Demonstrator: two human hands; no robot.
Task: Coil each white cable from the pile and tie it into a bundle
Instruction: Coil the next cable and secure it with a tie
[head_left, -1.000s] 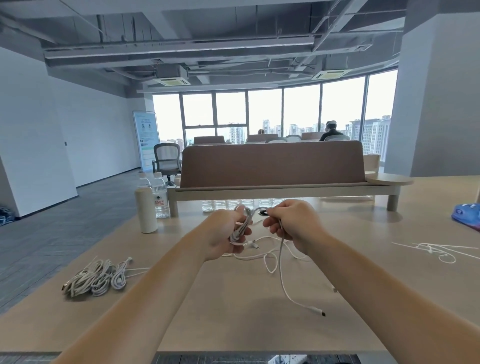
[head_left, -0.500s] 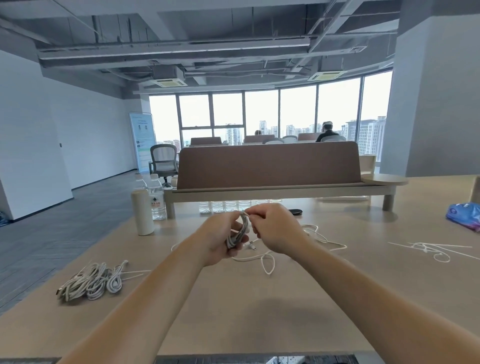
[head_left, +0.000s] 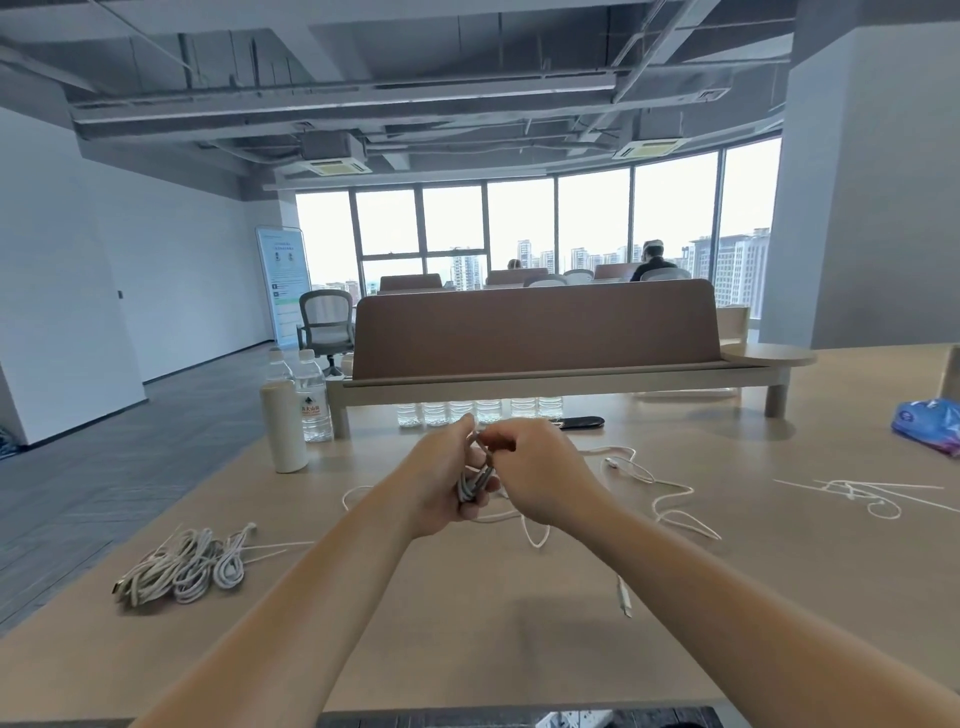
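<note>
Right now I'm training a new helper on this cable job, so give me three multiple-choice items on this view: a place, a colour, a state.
1. Where do the finished white cable bundles lie? A. on the tan wooden table's left side B. at its far right C. in its middle
2. What colour is the crumpled plastic bag at far right? A. red B. blue C. green
3. What is the left hand doing? A. lying flat B. gripping a coiled white cable C. hanging idle

1 A: they sit near its left edge. 2 B: it is blue. 3 B: it curls round the coil, whose top the right hand pinches.
</note>
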